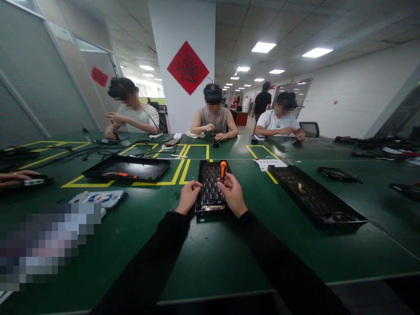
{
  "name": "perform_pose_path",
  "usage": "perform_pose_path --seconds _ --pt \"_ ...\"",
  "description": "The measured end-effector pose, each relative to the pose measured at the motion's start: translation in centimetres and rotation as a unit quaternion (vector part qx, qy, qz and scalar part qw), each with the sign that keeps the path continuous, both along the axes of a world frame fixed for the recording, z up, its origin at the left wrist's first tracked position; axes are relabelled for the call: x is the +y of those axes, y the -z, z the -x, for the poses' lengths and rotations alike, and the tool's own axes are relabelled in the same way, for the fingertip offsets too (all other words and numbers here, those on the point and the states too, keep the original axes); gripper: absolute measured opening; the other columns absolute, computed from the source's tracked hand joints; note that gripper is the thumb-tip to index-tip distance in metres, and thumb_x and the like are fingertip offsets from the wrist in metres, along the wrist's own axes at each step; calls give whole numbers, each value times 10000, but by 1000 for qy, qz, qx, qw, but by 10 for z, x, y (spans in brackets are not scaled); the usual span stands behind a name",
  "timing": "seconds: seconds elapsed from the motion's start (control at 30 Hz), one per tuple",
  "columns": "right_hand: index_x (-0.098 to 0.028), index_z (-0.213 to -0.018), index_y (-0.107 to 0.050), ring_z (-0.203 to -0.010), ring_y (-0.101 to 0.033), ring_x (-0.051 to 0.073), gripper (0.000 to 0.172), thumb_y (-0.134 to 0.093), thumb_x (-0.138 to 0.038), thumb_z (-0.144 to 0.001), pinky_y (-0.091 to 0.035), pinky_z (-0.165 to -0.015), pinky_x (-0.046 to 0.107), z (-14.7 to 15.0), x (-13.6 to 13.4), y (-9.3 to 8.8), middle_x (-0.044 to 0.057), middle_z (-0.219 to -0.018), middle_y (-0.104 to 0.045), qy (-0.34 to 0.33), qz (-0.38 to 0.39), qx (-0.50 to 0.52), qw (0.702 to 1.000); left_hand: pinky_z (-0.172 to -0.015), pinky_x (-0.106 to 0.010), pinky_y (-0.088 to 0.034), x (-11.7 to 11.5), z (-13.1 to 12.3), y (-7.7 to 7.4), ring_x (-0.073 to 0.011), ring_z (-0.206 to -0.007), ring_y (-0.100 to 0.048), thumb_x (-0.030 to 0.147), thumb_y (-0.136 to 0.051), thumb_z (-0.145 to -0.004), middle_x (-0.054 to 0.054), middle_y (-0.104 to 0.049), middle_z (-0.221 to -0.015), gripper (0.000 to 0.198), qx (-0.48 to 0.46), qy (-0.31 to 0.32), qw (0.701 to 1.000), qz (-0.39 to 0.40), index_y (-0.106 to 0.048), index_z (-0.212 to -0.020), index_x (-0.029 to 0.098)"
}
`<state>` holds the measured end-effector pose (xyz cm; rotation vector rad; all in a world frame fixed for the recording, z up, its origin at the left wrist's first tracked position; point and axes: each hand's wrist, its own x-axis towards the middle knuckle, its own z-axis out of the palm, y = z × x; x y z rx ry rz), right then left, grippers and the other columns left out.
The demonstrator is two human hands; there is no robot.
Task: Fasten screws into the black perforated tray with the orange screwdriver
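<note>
Gripping orange-handled tool [223, 169], right fingers [231, 183], tray [209, 184] beneath

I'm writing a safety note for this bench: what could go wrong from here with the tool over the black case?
The orange-and-black tool in the right hand might slip and mark what lies in the black case below it. The left hand is at the case's left edge, so a sideways slip might jab it. The case rests on a glossy green table, so it could slide if pushed.
</note>
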<state>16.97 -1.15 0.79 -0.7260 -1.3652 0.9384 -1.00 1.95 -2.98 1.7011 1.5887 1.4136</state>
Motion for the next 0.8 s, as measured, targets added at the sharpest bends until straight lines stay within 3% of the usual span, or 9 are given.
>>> perform_pose_path --seconds 0.17,0.3,0.5,0.8 --pt "-182 -1089 -529 -752 -536 128 410 -640 -314 -717 -448 -531 201 0 -1 0 51 -948 -590 30 -15 -25 999 -521 -218 -302 -1 0 -1 -92 -483 -387 227 -516 -677 56 -405 -486 145 -7 0 1000 -1 -635 -728 162" --pt "-181 -1159 -492 -784 -559 141 410 -565 -307 -776 -438 -508 198 0 -2 -1 77 -1009 -592 11 -6 -12 1000 -522 -218 -305 -1 -1 -2 -89 -485 -386 223 -515 -682 58 -402 -489 144 -5 4 1000 -2 -633 -734 158" --pt "-203 -1196 -436 -666 -554 103 373 -467 -300 -837 -412 -474 190 0 -2 -2 57 -963 -591 -11 -8 9 1000 -519 -223 -297 0 0 -1 -93 -486 -396 232 -512 -689 54 -414 -493 147 7 -1 1000 3 -631 -735 159" --pt "-204 -1085 -506 -679 -544 103 375 -615 -313 -744 -430 -497 188 0 -2 -2 35 -946 -562 -4 -11 -16 1000 -522 -223 -298 -1 -1 -3 -92 -482 -390 225 -515 -681 58 -402 -484 140 -1 0 1000 0 -631 -723 159"
